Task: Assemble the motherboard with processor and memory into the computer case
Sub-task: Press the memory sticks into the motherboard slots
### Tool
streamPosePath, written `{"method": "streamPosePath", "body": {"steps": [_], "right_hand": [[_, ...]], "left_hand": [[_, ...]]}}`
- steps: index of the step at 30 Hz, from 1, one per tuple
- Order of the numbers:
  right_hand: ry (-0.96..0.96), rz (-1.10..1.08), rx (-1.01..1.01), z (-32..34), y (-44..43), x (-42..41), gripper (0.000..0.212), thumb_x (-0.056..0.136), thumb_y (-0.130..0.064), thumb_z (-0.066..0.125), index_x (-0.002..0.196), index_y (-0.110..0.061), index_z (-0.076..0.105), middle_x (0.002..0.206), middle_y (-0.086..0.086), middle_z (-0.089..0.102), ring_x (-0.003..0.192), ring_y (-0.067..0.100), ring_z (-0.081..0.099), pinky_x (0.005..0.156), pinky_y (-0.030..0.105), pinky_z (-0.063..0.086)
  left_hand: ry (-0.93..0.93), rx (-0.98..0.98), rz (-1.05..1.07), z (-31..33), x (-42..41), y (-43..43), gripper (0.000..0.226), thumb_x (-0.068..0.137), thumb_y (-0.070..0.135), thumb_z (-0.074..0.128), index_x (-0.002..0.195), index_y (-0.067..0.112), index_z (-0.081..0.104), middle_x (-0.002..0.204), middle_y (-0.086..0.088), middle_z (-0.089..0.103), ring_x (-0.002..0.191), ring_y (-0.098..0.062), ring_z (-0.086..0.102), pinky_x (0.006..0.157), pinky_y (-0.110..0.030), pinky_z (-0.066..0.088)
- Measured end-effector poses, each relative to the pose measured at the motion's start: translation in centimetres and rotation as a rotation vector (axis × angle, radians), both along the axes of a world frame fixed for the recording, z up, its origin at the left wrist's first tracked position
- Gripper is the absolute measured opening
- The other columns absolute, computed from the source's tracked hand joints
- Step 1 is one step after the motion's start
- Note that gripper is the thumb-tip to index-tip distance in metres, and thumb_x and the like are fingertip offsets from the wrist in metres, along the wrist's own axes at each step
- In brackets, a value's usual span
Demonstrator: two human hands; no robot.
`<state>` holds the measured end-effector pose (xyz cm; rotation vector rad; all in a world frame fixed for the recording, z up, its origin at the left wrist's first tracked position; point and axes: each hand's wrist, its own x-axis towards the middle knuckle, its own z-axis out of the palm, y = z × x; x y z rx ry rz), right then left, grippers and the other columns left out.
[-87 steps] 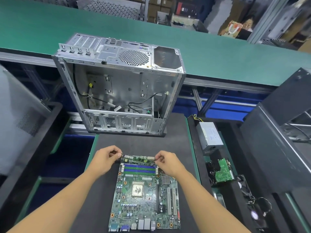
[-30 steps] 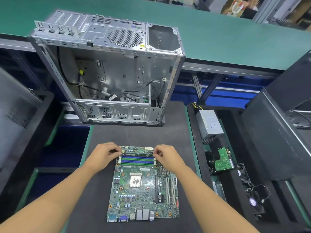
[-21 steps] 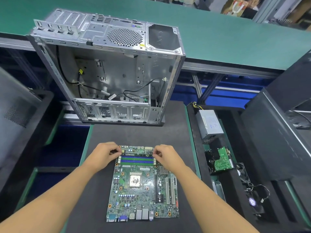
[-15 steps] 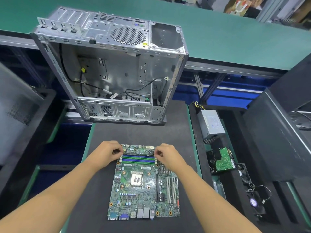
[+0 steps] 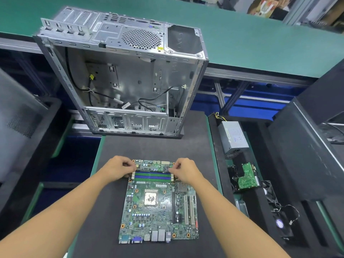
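A green motherboard [image 5: 158,211] lies flat on the dark foam mat [image 5: 111,220], with the processor [image 5: 150,197] in its socket at the middle. Blue and green memory slots [image 5: 153,176] run across its far end. My left hand [image 5: 117,169] pinches the slots' left end and my right hand [image 5: 185,170] pinches the right end, fingers curled onto the latches there. Whether a memory stick is under my fingers I cannot tell. The open silver computer case [image 5: 126,79] stands beyond the board, with loose black cables inside.
A grey power supply [image 5: 232,136], a hard drive with a green circuit board [image 5: 246,178] and a small fan [image 5: 281,223] lie in the black tray at the right. Dark case panels [image 5: 297,155] lean at far right. A green conveyor belt [image 5: 260,41] runs behind the case.
Both hands stay at the two ends of the memory slots. Only my head has shifted, so the case and board sit a little differently in view.
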<state>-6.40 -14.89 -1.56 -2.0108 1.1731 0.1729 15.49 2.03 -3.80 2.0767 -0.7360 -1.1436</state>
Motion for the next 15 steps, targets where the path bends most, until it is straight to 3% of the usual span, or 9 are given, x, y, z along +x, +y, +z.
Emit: {"method": "streamPosePath", "body": {"steps": [5,9,12,15], "right_hand": [[0.127,-0.028,0.016,0.2,0.1,0.8,0.039,0.090,-0.045,0.073,0.079,-0.009,0.063,0.089,0.012,0.072,0.078,0.023,0.067,0.084,0.041,0.059],[0.242,-0.020,-0.008,0.1,-0.2,1.2,0.055,0.084,-0.056,0.074,0.078,-0.003,0.062,0.082,0.018,0.071,0.062,0.022,0.057,0.068,0.034,0.056],[0.277,-0.026,0.023,-0.1,-0.2,1.3,0.063,0.080,-0.063,0.074,0.083,-0.001,0.068,0.084,0.014,0.075,0.067,0.023,0.068,0.075,0.036,0.061],[0.315,-0.028,0.005,-0.1,0.0,1.6,0.060,0.080,-0.066,0.073,0.072,-0.008,0.059,0.066,0.004,0.071,0.057,0.019,0.063,0.065,0.033,0.058]], "left_hand": [[0.144,0.068,0.069,0.1,-0.3,-0.6,0.023,0.080,0.025,0.081,0.084,0.005,0.071,0.066,-0.007,0.064,0.061,-0.015,0.063,0.064,-0.032,0.060],[0.143,0.108,0.113,0.3,-0.6,-1.0,0.032,0.075,0.027,0.085,0.088,0.004,0.068,0.073,-0.006,0.063,0.062,-0.017,0.062,0.064,-0.036,0.061],[0.142,0.141,0.139,0.6,-0.6,-1.3,0.040,0.072,0.030,0.087,0.090,0.002,0.065,0.081,-0.007,0.065,0.064,-0.017,0.063,0.057,-0.031,0.059],[0.136,0.211,0.172,0.8,-0.9,-1.7,0.039,0.074,0.025,0.085,0.085,0.003,0.055,0.085,-0.014,0.064,0.064,-0.020,0.064,0.058,-0.036,0.061]]}}
